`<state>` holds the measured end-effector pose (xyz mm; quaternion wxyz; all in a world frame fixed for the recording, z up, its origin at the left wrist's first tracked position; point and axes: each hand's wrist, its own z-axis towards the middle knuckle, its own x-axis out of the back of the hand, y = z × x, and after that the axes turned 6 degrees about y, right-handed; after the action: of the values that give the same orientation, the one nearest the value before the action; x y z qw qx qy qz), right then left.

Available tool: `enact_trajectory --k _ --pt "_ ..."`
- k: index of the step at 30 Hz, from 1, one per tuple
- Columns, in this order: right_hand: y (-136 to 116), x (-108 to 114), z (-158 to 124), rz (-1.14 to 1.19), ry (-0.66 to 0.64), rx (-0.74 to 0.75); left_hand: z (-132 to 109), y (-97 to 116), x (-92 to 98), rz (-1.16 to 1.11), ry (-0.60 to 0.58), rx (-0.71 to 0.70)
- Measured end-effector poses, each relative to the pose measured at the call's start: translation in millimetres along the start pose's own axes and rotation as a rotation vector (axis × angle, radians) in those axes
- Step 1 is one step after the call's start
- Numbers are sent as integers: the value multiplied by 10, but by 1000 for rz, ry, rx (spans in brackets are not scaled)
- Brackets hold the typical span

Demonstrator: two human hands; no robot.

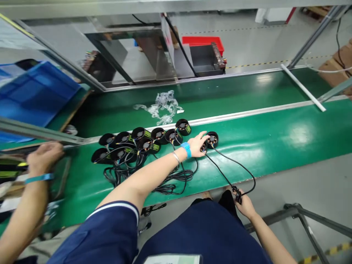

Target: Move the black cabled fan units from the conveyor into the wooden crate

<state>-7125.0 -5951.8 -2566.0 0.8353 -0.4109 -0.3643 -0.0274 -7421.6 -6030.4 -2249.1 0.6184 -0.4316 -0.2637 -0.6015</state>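
Observation:
My left hand (197, 145), with a blue band and a bracelet at its wrist, reaches over the green bench. Its fingers are closed on a black round fan unit (203, 147), which it partly covers. A second black fan unit (212, 139) stands right beside it, touching the fingertips. From these two, black cables (233, 160) run down to my right hand (245, 204). That hand is wrapped round the bundled cable ends (237, 194) in front of the bench edge. Left of my left hand, several similar fan units (145, 145) sit in rows with coiled cables (176, 178).
Crumpled clear plastic (165, 106) lies on the far green strip, behind a pale rail (236, 116). A white bar (304, 88) crosses that strip at right. At left are a co-worker's closed hand (45, 156) and a blue bin (35, 95). Metal frame posts (313, 38) rise behind.

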Motion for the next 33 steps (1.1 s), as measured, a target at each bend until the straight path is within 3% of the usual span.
enact_trajectory --k 3,8,11,20,27,33 --pt "-60 56 8 -23 -3 -12 12 -3 4 -3 -7 -53" --pt "-159 78 47 -31 -50 -11 10 36 17 34 -52 36" --pt "-185 54 62 -10 -57 -24 5 48 25 73 -77 10" --pt "-215 -32 95 25 -62 -33 19 80 158 208 -282 -104" --pt "-206 -60 116 17 -69 -40 30 -87 155 163 -279 -250" --pt "-178 -48 119 -11 -84 -49 27 -181 167 97 -275 -285"
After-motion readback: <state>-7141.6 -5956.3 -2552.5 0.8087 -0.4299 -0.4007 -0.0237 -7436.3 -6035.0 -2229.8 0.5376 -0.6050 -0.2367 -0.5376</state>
